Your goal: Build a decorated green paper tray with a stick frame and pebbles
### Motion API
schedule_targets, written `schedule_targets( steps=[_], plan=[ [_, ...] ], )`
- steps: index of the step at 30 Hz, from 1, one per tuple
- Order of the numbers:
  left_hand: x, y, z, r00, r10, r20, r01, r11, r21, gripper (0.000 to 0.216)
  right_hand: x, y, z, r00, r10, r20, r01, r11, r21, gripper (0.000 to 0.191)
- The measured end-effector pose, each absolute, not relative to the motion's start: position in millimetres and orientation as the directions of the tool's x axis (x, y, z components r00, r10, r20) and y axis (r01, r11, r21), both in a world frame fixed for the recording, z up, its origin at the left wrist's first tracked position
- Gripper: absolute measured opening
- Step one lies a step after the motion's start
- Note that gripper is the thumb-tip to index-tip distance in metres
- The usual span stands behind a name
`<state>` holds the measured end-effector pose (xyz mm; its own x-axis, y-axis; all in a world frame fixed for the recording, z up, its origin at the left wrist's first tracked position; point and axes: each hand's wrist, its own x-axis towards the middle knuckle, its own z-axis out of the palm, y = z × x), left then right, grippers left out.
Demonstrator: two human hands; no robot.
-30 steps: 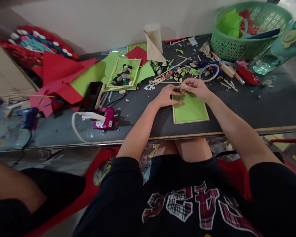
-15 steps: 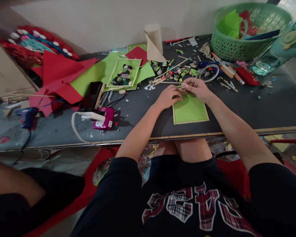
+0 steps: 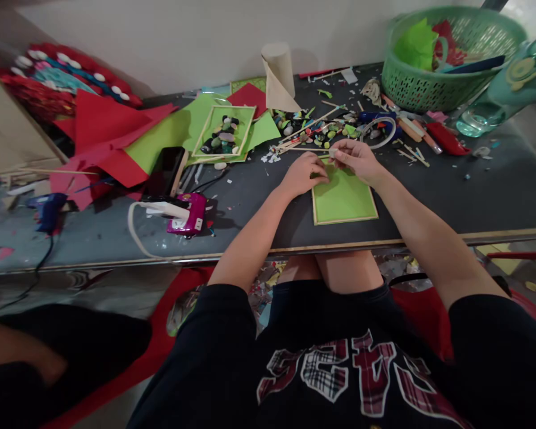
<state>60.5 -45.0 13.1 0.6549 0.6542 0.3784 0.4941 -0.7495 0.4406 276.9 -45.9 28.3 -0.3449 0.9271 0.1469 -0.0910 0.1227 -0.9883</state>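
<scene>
A light green sheet (image 3: pixel 346 202) edged with thin pale wooden strips lies flat in front of me near the table edge. My right hand (image 3: pixel 355 159) is over its upper right part, thumb and forefinger pinching a small whitish pebble-like piece (image 3: pixel 332 154). At the upper left corner of the sheet, my left hand (image 3: pixel 304 174) rests with its fingers curled; whatever is under the fingertips is hidden. Beyond both hands spreads a pile of small coloured pebbles (image 3: pixel 326 134) with thin sticks. A similar framed green sheet (image 3: pixel 243 128), with dark and pale stones on it, lies further left.
A green basket (image 3: pixel 422 86) and a clear bottle (image 3: pixel 495 98) stand at right, near a tape ring (image 3: pixel 393 137). Leftward are red paper (image 3: pixel 102 131), a phone (image 3: pixel 164 170), a purple power socket (image 3: pixel 194 213) and a blue glue gun (image 3: pixel 49 211). Another person's arm (image 3: pixel 18 348) shows lower left.
My hands stay almost in the same place over the green sheet, the right still pinching the small piece. The other person's arm at lower left has shifted down and left.
</scene>
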Motion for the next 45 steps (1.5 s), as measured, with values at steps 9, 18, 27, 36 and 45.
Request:
schedule_targets(
  steps=[9,18,27,36,45],
  plan=[
    [54,-47,16,0.668,0.655,0.352,0.481,-0.742,0.466,0.020,277,-50,33,-0.252,0.945,0.207,0.007,0.215,-0.976,0.069],
    [59,-43,14,0.682,0.647,0.340,0.484,-0.749,0.453,0.008,276,-103,47,-0.332,0.931,0.154,0.105,0.198,-0.975,0.057],
    [60,-41,12,0.738,0.601,0.306,0.434,-0.771,0.467,0.017,273,-118,26,-0.113,0.993,0.036,-0.004,0.036,-0.999,0.079],
    [62,-38,10,0.720,0.588,0.368,0.426,-0.793,0.435,0.047,265,-117,28,-0.129,0.986,0.109,0.099,0.122,-0.988,0.078],
    [69,-39,5,0.702,0.587,0.402,0.409,-0.795,0.447,0.025,262,-116,26,-0.097,0.990,0.106,0.122,0.117,-0.986,0.079]
  ],
)
